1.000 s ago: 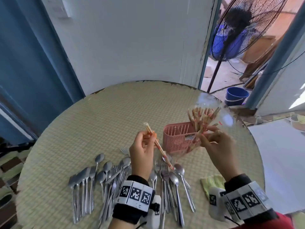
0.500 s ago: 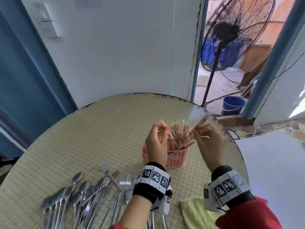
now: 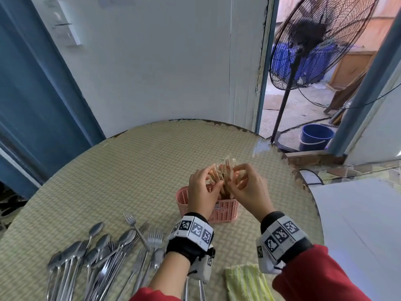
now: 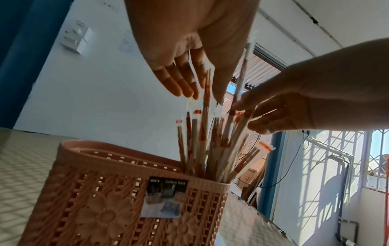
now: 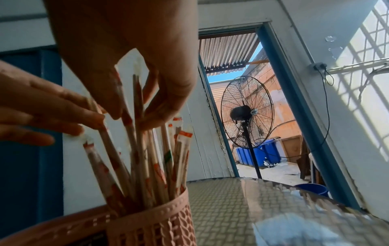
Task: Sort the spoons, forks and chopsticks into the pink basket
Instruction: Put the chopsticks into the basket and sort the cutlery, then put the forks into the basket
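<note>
Head view: both hands meet over the pink basket (image 3: 225, 210), just right of the tabletop's (image 3: 130, 170) centre; spoons (image 3: 95, 246) and forks (image 3: 155, 237) lie at 7 o'clock.

Left wrist view: the left hand (image 4: 189, 41) has straight, relaxed fingers (image 4: 179, 83) touching the chopsticks (image 4: 202, 141) standing in the basket's right end.

Right wrist view: the right hand (image 5: 130, 50) seems to pinch chopstick tops.

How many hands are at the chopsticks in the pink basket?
2. The left hand touches the bundle's left side; the right hand pinches chopsticks on its right side.
</note>
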### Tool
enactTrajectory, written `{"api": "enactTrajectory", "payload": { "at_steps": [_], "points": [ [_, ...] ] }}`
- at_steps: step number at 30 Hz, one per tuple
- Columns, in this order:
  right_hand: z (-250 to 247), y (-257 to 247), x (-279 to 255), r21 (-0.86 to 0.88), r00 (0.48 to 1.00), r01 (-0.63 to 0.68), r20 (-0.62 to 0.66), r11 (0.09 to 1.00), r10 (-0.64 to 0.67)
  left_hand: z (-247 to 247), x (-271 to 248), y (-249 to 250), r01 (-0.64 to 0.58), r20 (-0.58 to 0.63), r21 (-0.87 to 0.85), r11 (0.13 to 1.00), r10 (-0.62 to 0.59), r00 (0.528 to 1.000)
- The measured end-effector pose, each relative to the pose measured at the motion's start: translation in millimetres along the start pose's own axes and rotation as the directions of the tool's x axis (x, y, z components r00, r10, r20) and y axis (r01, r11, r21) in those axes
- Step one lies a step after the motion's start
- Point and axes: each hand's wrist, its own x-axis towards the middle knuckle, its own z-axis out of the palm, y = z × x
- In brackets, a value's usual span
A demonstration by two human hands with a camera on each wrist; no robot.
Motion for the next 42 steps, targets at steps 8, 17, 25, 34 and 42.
{"api": "enactTrajectory", "payload": {
  "at_steps": [8,17,25,34,42],
  "points": [
    [-16.2,-22.7,30.8,-0.068,0.968,0.245,0.065,0.967,-0.241,-4.4,2.7,12.9,0.015,-0.137,-0.240,0.971,-0.049,0.989],
    [0.9,-4.1,25.0,-0.056,0.987,0.158,0.019,0.986,-0.157,-1.9,6.3,2.9,0.028,-0.121,-0.045,0.999,-0.033,0.992],
    [10.5,-4.9,20.3,-0.282,0.895,0.391,-0.104,0.876,-0.433,0.1,0.8,4.0,0.140,-0.090,-0.040,0.989,-0.143,0.986],
    [29.2,16.1,-1.7,-0.342,0.955,0.294,0.081,0.892,-0.284,12.9,-18.4,-8.1,-0.042,0.037,0.038,0.998,0.041,0.998],
    [34.2,-4.0,-19.0,-0.385,0.967,0.221,0.205,0.896,-0.150,-6.5,-54.2,-17.4,0.093,0.189,-0.011,0.996,-0.089,0.978]
  ]
}}
